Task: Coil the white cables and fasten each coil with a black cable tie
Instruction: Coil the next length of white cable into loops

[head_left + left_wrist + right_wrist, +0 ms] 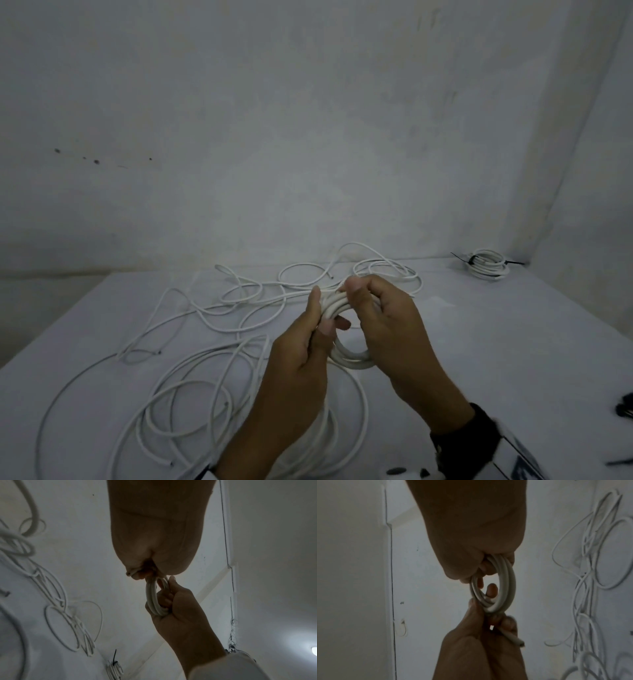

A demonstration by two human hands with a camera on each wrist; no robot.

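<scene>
Above the middle of the table I hold a small coil of white cable (352,360) between both hands. My left hand (322,310) pinches its left side, thumb on top and fingers underneath. My right hand (358,301) grips the coil's right side with curled fingers. In the left wrist view the coil (150,596) hangs between the left hand (145,573) and the right hand (169,599). In the right wrist view the coil (506,582) runs from the right hand (488,566) down to the left hand (489,620), and a short cable end (517,641) sticks out of the left fist.
Loose white cables (205,387) sprawl over the white table (496,342) to the left and behind my hands. A finished coil with black ties (486,264) lies at the back right corner by the wall. Black cable ties (625,407) show at the right edge.
</scene>
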